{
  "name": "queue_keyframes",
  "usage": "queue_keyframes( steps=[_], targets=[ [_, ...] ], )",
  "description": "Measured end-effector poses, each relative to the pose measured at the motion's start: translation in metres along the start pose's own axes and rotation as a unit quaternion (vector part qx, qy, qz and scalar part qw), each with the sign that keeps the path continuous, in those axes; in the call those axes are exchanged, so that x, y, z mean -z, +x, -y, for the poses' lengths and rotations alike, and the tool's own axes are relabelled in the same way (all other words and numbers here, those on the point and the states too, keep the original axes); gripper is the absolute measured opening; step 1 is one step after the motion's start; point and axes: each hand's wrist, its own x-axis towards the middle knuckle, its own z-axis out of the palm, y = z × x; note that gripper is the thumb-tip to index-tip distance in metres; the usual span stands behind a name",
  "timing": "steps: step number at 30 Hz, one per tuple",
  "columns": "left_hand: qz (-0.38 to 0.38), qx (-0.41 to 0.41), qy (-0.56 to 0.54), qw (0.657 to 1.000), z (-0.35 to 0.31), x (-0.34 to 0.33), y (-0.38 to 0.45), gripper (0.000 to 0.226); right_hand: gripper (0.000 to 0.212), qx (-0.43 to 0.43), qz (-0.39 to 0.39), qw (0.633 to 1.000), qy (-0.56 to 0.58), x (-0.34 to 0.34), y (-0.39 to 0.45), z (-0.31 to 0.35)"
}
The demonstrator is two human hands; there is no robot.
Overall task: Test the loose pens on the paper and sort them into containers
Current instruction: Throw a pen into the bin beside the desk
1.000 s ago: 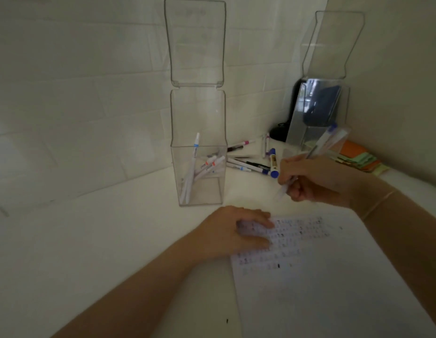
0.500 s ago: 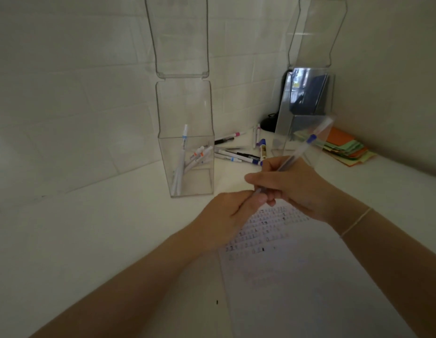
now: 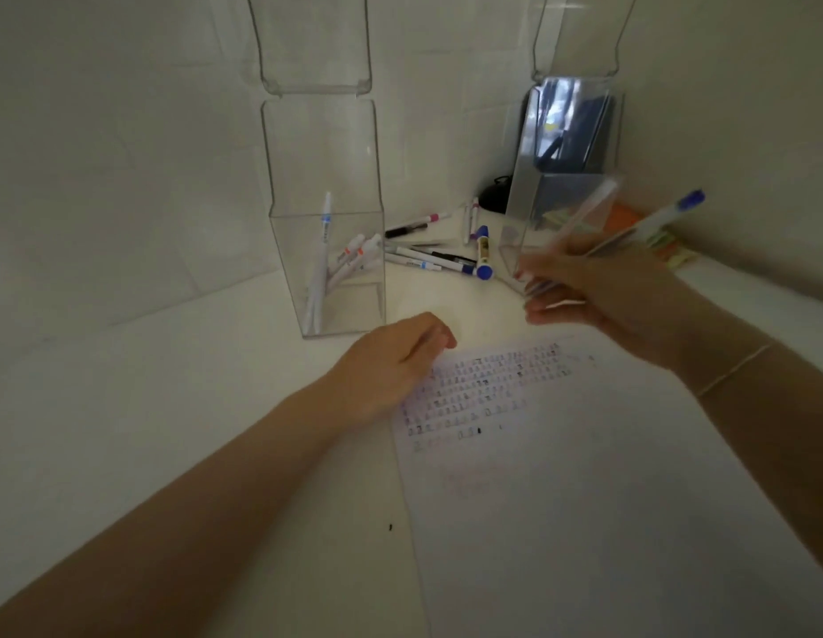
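Note:
My right hand grips two pens, a clear pen and a white pen with a blue end, above the top edge of the paper. It is in front of the right clear container. My left hand rests on the paper's top left corner with fingers curled; whether it holds anything is unclear. Rows of small test marks cover the paper's top. The left clear container holds several pens. Loose pens lie between the containers.
Both containers stand with tall lids open against the tiled wall, in the corner. A black object sits behind the loose pens. Orange and green sticky notes lie by the right wall. The white tabletop extends left.
My right hand has pulled away to the right with the pens, off my left hand. My left hand has dropped back onto the paper's corner. The view has tilted down.

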Motion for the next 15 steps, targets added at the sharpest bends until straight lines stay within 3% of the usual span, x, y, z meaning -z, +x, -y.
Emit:
queue_keyframes(
  steps=[5, 10, 15],
  targets=[
    [0.007, -0.073, 0.147, 0.986, -0.001, -0.008, -0.006, 0.019, 0.016, -0.057, -0.005, 0.998, 0.038, -0.046, -0.027, -0.043],
    [0.005, -0.085, 0.173, 0.981, 0.000, -0.010, -0.008, 0.030, 0.028, 0.040, -0.132, 0.987, -0.085, -0.055, -0.037, -0.072],
    [-0.010, -0.088, 0.172, 0.981, 0.002, -0.011, -0.008, 0.034, 0.027, 0.076, -0.149, 0.979, -0.117, -0.060, -0.038, -0.075]
  ],
)
